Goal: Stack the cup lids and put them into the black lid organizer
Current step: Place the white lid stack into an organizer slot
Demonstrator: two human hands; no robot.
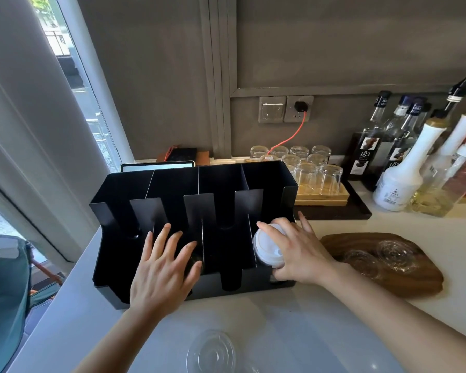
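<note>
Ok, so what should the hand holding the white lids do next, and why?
Probably ease the white lids down into the rightmost slot of the black organizer, then let go. The right hand grips them right at that slot's front opening, and the left hand lies flat on the organizer's front, seemingly steadying it.

The white lids [267, 244], stacked and tipped on edge, sat gripped in the right hand [299, 254] at the black organizer's [172, 184] rightmost slot. Two clear lids [361, 262] lay flat just right of that hand. A third clear lid [211, 351] lay flat below it on the worktop.
</note>
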